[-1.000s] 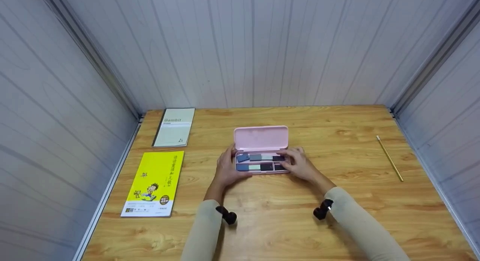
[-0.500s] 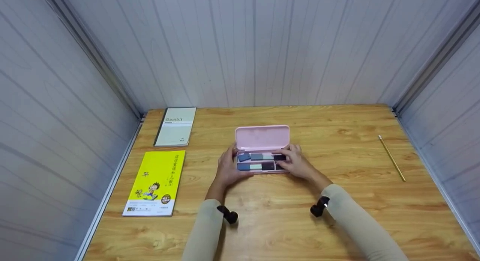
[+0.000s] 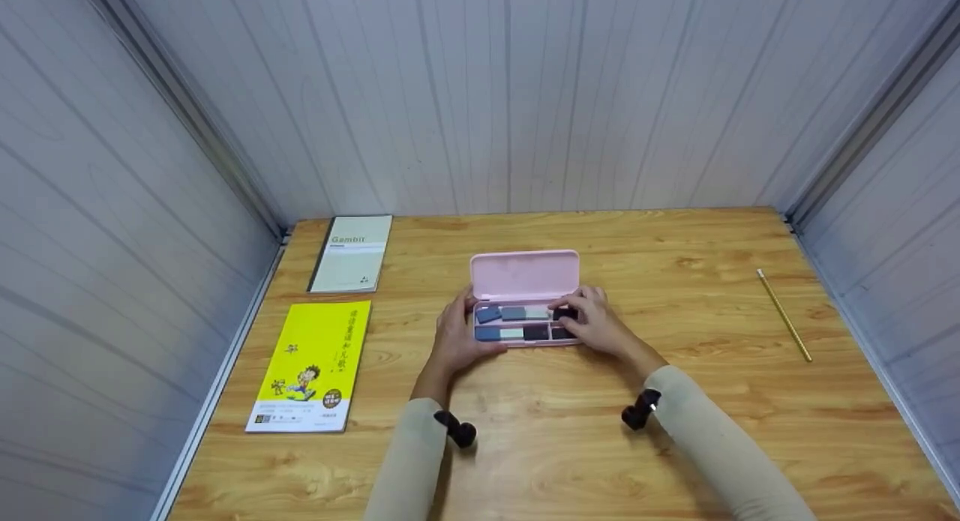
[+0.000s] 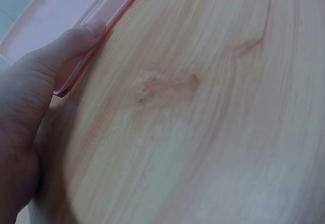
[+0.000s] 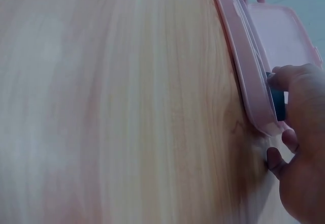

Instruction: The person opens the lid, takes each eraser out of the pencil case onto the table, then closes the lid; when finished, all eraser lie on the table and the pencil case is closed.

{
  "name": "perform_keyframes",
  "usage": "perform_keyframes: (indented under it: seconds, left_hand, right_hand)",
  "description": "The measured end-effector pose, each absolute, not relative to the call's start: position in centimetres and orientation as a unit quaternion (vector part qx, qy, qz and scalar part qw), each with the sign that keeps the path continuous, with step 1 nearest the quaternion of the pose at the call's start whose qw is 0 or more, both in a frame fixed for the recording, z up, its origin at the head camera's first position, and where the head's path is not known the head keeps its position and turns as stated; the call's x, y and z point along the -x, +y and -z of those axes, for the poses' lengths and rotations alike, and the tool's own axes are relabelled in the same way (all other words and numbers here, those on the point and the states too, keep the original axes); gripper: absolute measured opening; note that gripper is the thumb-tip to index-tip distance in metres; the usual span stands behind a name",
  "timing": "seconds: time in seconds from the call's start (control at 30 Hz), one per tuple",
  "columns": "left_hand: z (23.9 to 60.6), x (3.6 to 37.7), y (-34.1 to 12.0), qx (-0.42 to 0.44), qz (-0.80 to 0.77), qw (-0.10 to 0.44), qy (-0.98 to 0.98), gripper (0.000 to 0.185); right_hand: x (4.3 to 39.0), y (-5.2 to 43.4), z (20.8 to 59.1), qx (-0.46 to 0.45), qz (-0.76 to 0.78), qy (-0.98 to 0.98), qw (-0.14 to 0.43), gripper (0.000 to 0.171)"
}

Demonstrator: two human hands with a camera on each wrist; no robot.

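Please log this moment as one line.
pink case open | left hand steadies its end | right hand fingers on dark block

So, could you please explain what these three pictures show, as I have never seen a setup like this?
There is no machine here: a person works with two bare hands, wearing three cameras. The wide picture comes from a camera on the head, looking down at a wooden table. The two close, blurry pictures come from cameras on each wrist. In the middle lies an open pink case with small blue, grey and black blocks inside. The left hand holds the case's left end; its thumb shows at the rim in the left wrist picture. The right hand reaches into the right end, fingers on a dark block. Also there: a yellow book, a pale notebook and a pencil.
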State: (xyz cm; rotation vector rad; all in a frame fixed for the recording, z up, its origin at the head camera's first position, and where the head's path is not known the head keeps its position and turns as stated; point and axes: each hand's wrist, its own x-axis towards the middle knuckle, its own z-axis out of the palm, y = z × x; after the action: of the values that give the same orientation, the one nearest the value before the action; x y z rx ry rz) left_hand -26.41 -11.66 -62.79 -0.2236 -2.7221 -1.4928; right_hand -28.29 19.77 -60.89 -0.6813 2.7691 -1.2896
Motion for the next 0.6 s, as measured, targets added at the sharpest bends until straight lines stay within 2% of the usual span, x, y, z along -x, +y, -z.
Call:
perform_keyframes:
  seconds: [0.17,0.3,0.43,0.6]
  left_hand:
    - [62.6,26.3,-11.7,0.060,0.479,0.003,-0.876,0.135]
    - [62.5,26.3,-11.7,0.058,0.482,0.005,-0.874,0.135]
    - [62.6,26.3,-11.7,0.063,0.482,0.010,-0.874,0.134]
    - [62.8,26.4,-11.7,0.071,0.477,0.018,-0.876,0.134]
  right_hand:
    - [29.4,20.9,62.6,0.223,0.422,0.879,-0.016,0.032]
    - [29.9,21.4,63.2,0.231,0.416,0.879,-0.012,0.033]
    - [29.3,21.1,61.7,0.240,0.411,0.879,-0.007,0.034]
    - [28.9,21.1,60.2,0.233,0.421,0.876,0.028,0.038]
